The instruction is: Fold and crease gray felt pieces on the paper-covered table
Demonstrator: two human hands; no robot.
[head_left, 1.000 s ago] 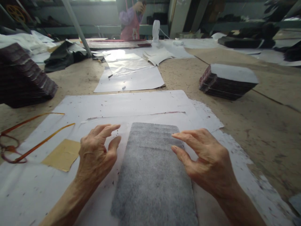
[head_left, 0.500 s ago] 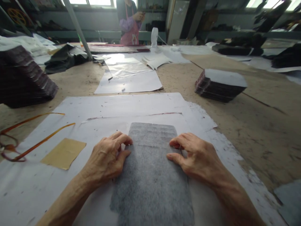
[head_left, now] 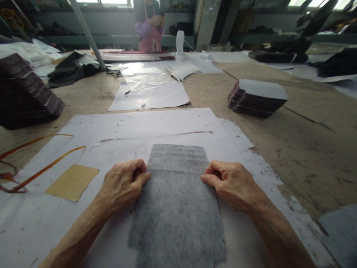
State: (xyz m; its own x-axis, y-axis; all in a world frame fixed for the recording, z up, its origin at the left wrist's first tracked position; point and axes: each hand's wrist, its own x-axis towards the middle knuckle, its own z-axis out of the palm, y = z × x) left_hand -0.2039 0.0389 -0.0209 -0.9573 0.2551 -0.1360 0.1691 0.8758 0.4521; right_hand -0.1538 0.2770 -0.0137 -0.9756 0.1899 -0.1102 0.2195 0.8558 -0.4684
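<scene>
A grey, fibrous fabric sheet point(head_left: 178, 204) lies before me on large white paper point(head_left: 111, 152), a crease running across its upper part. My left hand point(head_left: 125, 182) pinches the sheet's left edge near that crease, thumb on top and fingers curled at the side. On the opposite edge my right hand point(head_left: 230, 182) pinches in the same way, its thumb on the grey surface. The sheet's near end runs out of the picture at the bottom.
Left of my hands lie a tan square point(head_left: 73, 182) and eyeglasses point(head_left: 47, 171). Dark stacked pieces point(head_left: 25, 93) rise at far left; a smaller stack point(head_left: 256, 98) sits at right. A metal pole point(head_left: 87, 35) stands beyond. Across the table is a person in a pink apron point(head_left: 150, 39).
Both thumbs and fingers have closed from slightly apart into pinches at the sheet's edges. The whole view has shifted a little.
</scene>
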